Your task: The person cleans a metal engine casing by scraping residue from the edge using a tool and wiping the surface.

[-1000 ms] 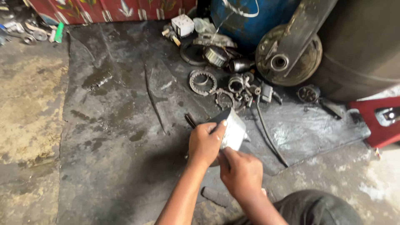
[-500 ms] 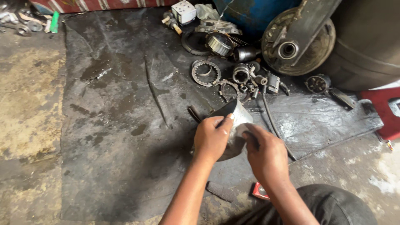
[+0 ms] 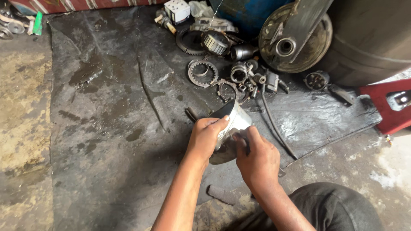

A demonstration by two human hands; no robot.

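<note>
Shiny silver metal cylinder w/ dark hollow bore (image 3: pixel 233 122): grasped by left hand (image 3: pixel 205 139) at 9 o'clock, right hand (image 3: pixel 257 158) gripping at 5 o'clock, over dark oily floor mat (image 3: pixel 107 128).

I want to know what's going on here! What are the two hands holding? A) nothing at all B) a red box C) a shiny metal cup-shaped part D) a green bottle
C: the left hand and the right hand both grip a shiny metal cup-shaped part above the dark mat.
</note>
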